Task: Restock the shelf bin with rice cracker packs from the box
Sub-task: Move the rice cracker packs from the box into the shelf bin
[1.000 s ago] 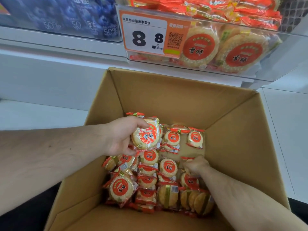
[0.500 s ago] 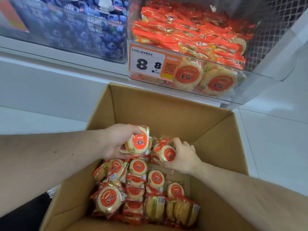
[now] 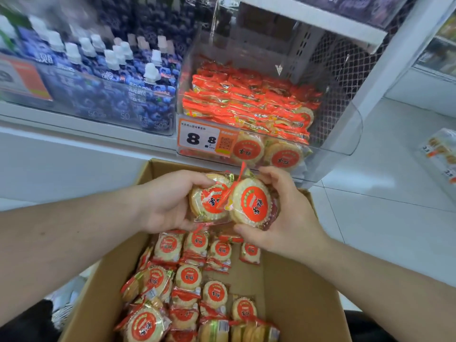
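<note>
Rice cracker packs: two are lifted out, one per hand, held side by side above the cardboard box [image 3: 296,292] and just below the clear shelf bin [image 3: 345,134]. Left hand [image 3: 162,203] grip is closed round the left pack [image 3: 209,201], thumb over its top edge; right hand [image 3: 286,213] grip is closed round the right pack [image 3: 251,203], fingers on its top, thumb under it. Right pack overlaps the left pack's edge; both show the round orange label face-up. Box is open-topped, still part full: loose packs [image 3: 190,277] lie in rough rows on its floor, mostly left and centre, bare cardboard on the right. Shelf bin already holds a dense pile of the same orange packs [image 3: 246,102], two label-out against the front wall; price tag [image 3: 207,139] reading 8.8 sits on the bin's front left. Left of the bin, another clear bin holds blue blueberry pouches [image 3: 138,95] with white caps, blurred. White shelf board [image 3: 308,11] sits overhead of the bin; mesh panel [image 3: 330,77] at the back right. White floor tiles [image 3: 370,193] to the right. Versus 0.5 s ago: both hands have risen from inside the box to above its far rim, and the view has tilted up, showing more of the bin's interior.
</note>
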